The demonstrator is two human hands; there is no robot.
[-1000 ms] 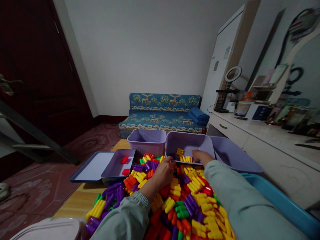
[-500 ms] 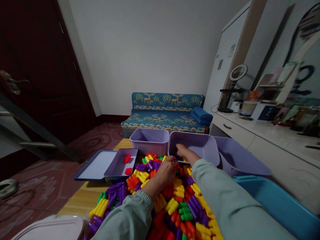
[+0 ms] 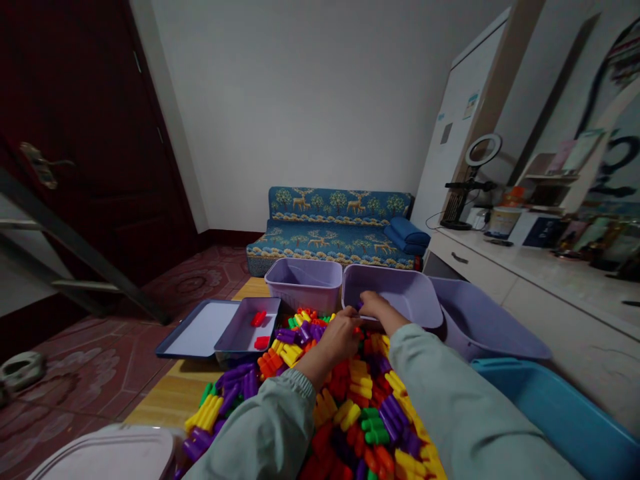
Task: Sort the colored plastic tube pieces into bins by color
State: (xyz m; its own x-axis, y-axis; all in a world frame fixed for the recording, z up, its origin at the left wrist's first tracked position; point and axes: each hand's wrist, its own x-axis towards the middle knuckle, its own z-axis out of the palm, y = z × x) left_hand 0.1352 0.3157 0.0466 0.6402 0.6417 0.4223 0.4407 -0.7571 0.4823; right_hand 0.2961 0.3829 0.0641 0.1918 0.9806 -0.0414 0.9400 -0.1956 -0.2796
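A heap of coloured plastic blocks [image 3: 350,407], yellow, purple, red, orange and green, covers the table before me. My left hand [image 3: 336,337] rests on the heap's far edge, fingers curled down among the blocks. My right hand [image 3: 376,308] lies just beyond it at the near rim of the middle purple bin [image 3: 420,297], fingers bent, and both hands nearly touch. What either hand holds is hidden. Another purple bin [image 3: 304,283] stands to the left. A shallow purple tray [image 3: 239,337] holds two red blocks [image 3: 259,319].
A flat blue-rimmed tray [image 3: 193,330] lies left of the shallow tray. A large tilted purple tub [image 3: 483,327] and a blue tub [image 3: 560,407] stand at the right. A white lid [image 3: 110,457] sits at the bottom left. Beyond are a blue sofa [image 3: 335,227], a dark door [image 3: 85,133] and a white counter [image 3: 545,280].
My right hand has drawn back out of the middle purple bin to its near rim, close to my left hand. The camera has tilted down and shifted slightly.
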